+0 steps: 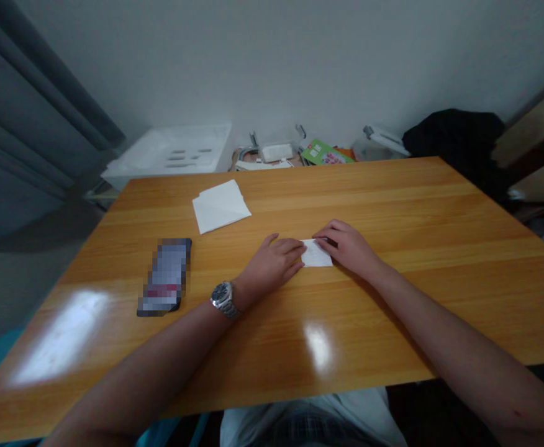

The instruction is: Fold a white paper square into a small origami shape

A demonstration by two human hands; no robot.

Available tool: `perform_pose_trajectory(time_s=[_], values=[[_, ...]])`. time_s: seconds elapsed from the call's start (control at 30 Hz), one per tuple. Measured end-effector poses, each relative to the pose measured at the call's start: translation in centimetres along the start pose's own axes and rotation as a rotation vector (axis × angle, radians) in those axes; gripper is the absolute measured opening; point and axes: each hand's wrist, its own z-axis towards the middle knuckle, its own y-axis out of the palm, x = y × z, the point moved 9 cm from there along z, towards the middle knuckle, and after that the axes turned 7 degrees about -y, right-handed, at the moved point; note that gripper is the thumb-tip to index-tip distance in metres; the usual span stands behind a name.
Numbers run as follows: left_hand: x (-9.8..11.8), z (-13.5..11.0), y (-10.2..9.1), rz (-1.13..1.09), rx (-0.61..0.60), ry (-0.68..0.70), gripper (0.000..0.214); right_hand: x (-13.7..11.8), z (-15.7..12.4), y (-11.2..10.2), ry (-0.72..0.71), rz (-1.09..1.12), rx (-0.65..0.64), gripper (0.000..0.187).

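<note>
A small folded piece of white paper [317, 256] lies on the wooden table between my two hands. My left hand [276, 261] is at its left edge, thumb and fingertips closing on that side. From the right, my right hand [346, 245] reaches over the upper right part of the paper with thumb and fingers bent onto it. Fingertips of both hands cover parts of the paper's edges. A metal wristwatch [224, 298] sits on my left wrist.
More white paper sheets [220, 207] lie farther back on the wooden table [369, 335]. A phone [166, 276] with a blurred screen is at the left. Behind the table are a white tray [174, 149], a green booklet [323, 153] and a dark cloth [453, 133].
</note>
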Motion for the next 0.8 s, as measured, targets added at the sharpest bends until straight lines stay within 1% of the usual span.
perform_pose_trajectory(time_s=[0.07, 0.13, 0.27, 0.37, 0.47, 0.67, 0.8], values=[[0.2, -0.1, 0.0, 0.024, 0.001, -0.011, 0.039, -0.5, 0.1, -0.4, -0.029, -0.042, 0.021, 0.028], [0.3, -0.2, -0.1, 0.048, 0.004, -0.022, 0.041, -1.1, 0.1, -0.5, -0.062, -0.067, 0.015, 0.032], [0.2, -0.1, -0.3, 0.083, 0.012, -0.056, 0.044, -2.3, -0.1, 1.0, -0.122, -0.065, -0.105, 0.041], [0.0, 0.0, -0.4, 0.078, 0.019, -0.068, 0.044, -2.2, -0.4, 2.1, -0.096, -0.097, -0.182, 0.047], [0.0, 0.1, -0.5, 0.047, 0.023, -0.068, 0.043, -2.0, -0.7, 2.7, -0.059, -0.107, -0.232, 0.05], [-0.2, 0.0, -0.4, 0.01, 0.013, -0.1, 0.044, -1.8, -0.9, 2.5, -0.031, -0.111, -0.258, 0.052], [-0.2, 0.0, -0.5, 0.005, 0.009, -0.115, 0.046, -1.4, -1.2, 2.2, -0.016, -0.157, -0.253, 0.05]])
